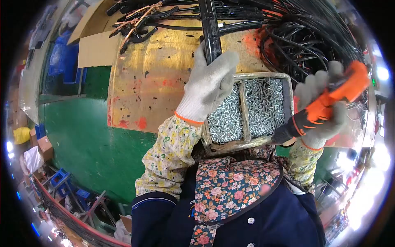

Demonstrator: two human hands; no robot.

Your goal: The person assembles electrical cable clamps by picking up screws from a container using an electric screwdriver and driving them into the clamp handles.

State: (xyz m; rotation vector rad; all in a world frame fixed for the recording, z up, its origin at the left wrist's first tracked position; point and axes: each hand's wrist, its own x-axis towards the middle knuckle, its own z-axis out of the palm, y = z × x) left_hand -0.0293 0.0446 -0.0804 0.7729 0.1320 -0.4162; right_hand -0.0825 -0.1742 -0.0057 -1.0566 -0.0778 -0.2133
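Note:
My left hand [210, 84], in a grey-and-white glove, is closed around a glossy black tubular piece [210, 31] that extends away from me. My right hand [311, 87], gloved too, grips an orange-and-black power screwdriver [325, 108]. The tool's dark nose angles down towards me and left, over the near right corner of the screw box. That box [246, 111] lies between my hands, divided in two, with small silver screws [265, 107] filling both sides. My left wrist overlaps its left edge.
Black parts with copper-coloured jaws [135, 22] lie at the far left of the worn table [152, 90]. Coiled black cables [292, 45] pile up at the far right. An open cardboard box [96, 49] stands at the left; green floor [86, 136] shows below.

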